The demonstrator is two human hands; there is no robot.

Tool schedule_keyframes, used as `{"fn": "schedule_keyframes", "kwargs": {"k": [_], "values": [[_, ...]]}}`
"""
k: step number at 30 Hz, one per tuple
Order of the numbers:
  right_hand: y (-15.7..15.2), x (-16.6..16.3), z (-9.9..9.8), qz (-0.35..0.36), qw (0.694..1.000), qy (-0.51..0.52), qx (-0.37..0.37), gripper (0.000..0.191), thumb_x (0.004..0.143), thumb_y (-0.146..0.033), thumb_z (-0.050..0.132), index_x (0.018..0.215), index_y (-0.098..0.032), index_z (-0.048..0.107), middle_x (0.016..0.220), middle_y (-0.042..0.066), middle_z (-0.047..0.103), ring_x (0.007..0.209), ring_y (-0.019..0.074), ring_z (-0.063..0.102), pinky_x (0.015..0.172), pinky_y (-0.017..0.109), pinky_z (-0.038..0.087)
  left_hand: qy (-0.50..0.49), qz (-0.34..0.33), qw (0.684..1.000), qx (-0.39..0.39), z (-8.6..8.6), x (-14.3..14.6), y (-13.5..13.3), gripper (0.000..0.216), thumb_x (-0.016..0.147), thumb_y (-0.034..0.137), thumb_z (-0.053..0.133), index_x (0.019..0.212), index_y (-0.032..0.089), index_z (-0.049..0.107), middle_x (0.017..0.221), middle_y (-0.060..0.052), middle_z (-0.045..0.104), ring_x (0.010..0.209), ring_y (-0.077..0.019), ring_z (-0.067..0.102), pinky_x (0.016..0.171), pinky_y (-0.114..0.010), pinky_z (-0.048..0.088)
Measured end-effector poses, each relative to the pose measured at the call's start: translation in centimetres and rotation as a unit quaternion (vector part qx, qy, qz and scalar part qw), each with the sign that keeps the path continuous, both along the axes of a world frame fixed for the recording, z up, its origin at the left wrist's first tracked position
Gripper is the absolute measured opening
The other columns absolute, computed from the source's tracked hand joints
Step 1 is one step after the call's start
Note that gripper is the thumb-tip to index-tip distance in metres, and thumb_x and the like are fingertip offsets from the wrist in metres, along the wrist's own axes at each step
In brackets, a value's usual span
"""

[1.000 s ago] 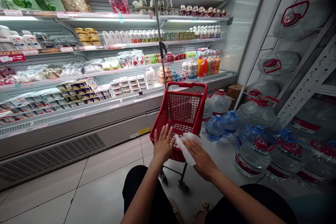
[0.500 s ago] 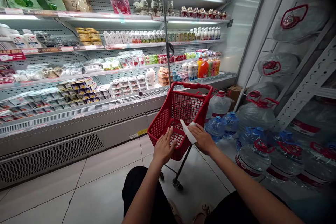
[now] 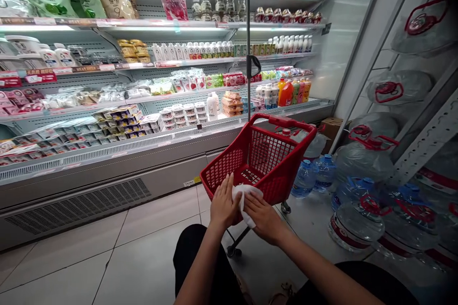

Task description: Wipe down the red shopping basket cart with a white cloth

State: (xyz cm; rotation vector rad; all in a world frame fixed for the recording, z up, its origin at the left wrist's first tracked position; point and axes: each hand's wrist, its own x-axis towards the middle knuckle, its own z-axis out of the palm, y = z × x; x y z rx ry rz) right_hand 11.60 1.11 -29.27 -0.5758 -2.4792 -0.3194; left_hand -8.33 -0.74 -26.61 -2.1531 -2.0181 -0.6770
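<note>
A small red shopping cart point(image 3: 272, 167) on wheels stands in front of me, with a tall grey pole rising from it. My left hand point(image 3: 222, 204) lies flat against the cart's near rim, fingers stretched out. My right hand point(image 3: 264, 217) presses a white cloth point(image 3: 243, 195) against the same rim, right beside the left hand. The cart's basket looks empty through the mesh.
A long chilled display case point(image 3: 107, 152) with shelves of dairy packs, bottles and bags runs along the left and back. Several large water jugs point(image 3: 358, 219) lie on the floor at the right under a metal rack point(image 3: 422, 124). White floor tiles point(image 3: 118, 257) stretch at the lower left.
The cart has turned and shifted right. My right hand with the cloth has come back from the far right rim to the near rim, next to my left hand.
</note>
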Motion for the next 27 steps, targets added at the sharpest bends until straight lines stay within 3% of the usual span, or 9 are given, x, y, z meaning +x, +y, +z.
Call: {"fn": "schedule_keyframes", "kwargs": {"k": [5, 9, 13, 16, 19, 22, 27], "values": [[5.9, 7.3, 0.5, -0.133, 0.991, 0.021, 0.026, 0.054, 0.098, -0.018, 0.042, 0.15, -0.009, 0.054, 0.152, 0.013, 0.058, 0.147, 0.0224, 0.047, 0.128, 0.045, 0.028, 0.027, -0.004, 0.999, 0.033, -0.6, -1.5, -0.8, 0.069, 0.109, 0.056, 0.032, 0.168, 0.029, 0.011, 0.169, -0.004, 0.035, 0.155, -0.0215, 0.035, 0.128, -0.046, 0.03], [8.1, 11.4, 1.5, -0.209, 0.977, 0.021, 0.035, 0.052, 0.101, -0.022, 0.04, 0.149, -0.007, 0.055, 0.158, 0.014, 0.051, 0.151, 0.0251, 0.041, 0.13, 0.049, 0.023, 0.044, 0.037, 0.997, 0.053, -0.1, -3.2, -0.4, 0.064, 0.11, 0.051, 0.031, 0.168, 0.029, 0.015, 0.168, -0.004, 0.038, 0.154, -0.0226, 0.038, 0.126, -0.046, 0.033], [5.4, 8.0, 0.8, -0.187, 0.982, 0.029, 0.028, 0.054, 0.097, -0.023, 0.045, 0.148, -0.007, 0.056, 0.156, 0.014, 0.054, 0.152, 0.0257, 0.039, 0.129, 0.046, 0.025, 0.07, 0.03, 0.993, 0.089, 0.1, -0.9, -0.3, 0.061, 0.111, 0.036, 0.03, 0.168, 0.025, 0.014, 0.167, -0.005, 0.039, 0.153, -0.0207, 0.038, 0.127, -0.044, 0.033], [3.0, 4.4, 0.1, -0.141, 0.99, 0.019, 0.022, 0.058, 0.097, -0.022, 0.046, 0.153, -0.01, 0.05, 0.161, 0.011, 0.048, 0.153, 0.0235, 0.036, 0.13, 0.044, 0.024, 0.099, -0.019, 0.99, 0.101, 0.1, 1.7, -0.7, 0.061, 0.11, 0.04, 0.037, 0.167, 0.028, 0.022, 0.168, -0.002, 0.036, 0.155, -0.022, 0.035, 0.128, -0.045, 0.031], [2.6, 4.1, 0.5, -0.121, 0.992, 0.01, 0.025, 0.06, 0.098, -0.021, 0.045, 0.158, -0.015, 0.045, 0.162, 0.007, 0.046, 0.153, 0.0212, 0.037, 0.13, 0.044, 0.021, 0.112, -0.02, 0.989, 0.097, 0.2, 2.2, -1.0, 0.057, 0.109, 0.042, 0.041, 0.164, 0.033, 0.032, 0.17, 0.001, 0.031, 0.156, -0.0236, 0.033, 0.126, -0.047, 0.033], [3.9, 7.7, 1.7, -0.141, 0.989, 0.012, 0.031, 0.063, 0.097, -0.021, 0.044, 0.16, -0.017, 0.041, 0.161, 0.006, 0.049, 0.15, 0.0213, 0.042, 0.131, 0.046, 0.019, 0.112, -0.015, 0.99, 0.081, 0.4, 0.8, -1.1, 0.053, 0.109, 0.041, 0.042, 0.162, 0.035, 0.036, 0.17, 0.002, 0.031, 0.155, -0.0231, 0.035, 0.125, -0.045, 0.036], [6.1, 16.8, 4.6, -0.237, 0.969, 0.011, 0.063, 0.072, 0.097, -0.019, 0.042, 0.167, -0.017, 0.023, 0.162, 0.009, 0.047, 0.15, 0.0257, 0.043, 0.13, 0.052, 0.017, 0.069, 0.016, 0.996, 0.056, 0.7, -0.4, -0.6, 0.053, 0.109, 0.046, 0.037, 0.16, 0.034, 0.04, 0.169, -0.001, 0.034, 0.156, -0.0244, 0.034, 0.128, -0.05, 0.031]]}}
